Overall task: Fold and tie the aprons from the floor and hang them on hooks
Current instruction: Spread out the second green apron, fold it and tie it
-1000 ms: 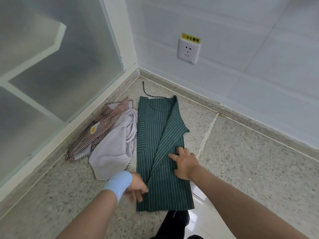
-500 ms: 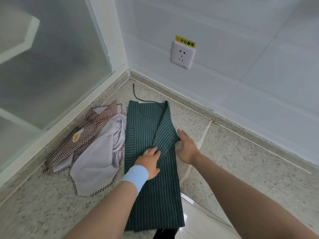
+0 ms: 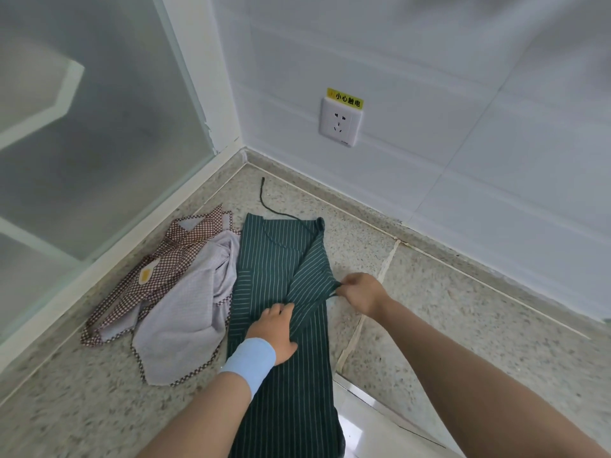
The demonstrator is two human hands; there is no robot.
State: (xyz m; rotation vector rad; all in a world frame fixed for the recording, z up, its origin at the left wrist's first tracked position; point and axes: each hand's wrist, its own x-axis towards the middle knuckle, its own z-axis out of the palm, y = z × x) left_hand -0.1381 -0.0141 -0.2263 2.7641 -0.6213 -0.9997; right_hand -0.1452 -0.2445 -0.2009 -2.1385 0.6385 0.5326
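Green apron [image 3: 277, 259] pinned flat, flap corner pulled

It lies on the floor [image 3: 463, 325] as a long strip running away from the person. The left hand [image 3: 276, 328] presses its fingers down on the middle. The right hand [image 3: 363, 292], just off the right edge, pinches the flap's corner, which stretches leftward from those fingers.

The only readable text is on a yellow sticker [image 3: 345, 102] in the upper middle of the frame, set along the top edge of a white wall socket [image 3: 340, 122]: black characters "小心触电". Small print at the socket's bottom edge is too tiny to read. The yellow patch [image 3: 144, 276] on the checked apron [image 3: 185, 246] shows no legible writing.
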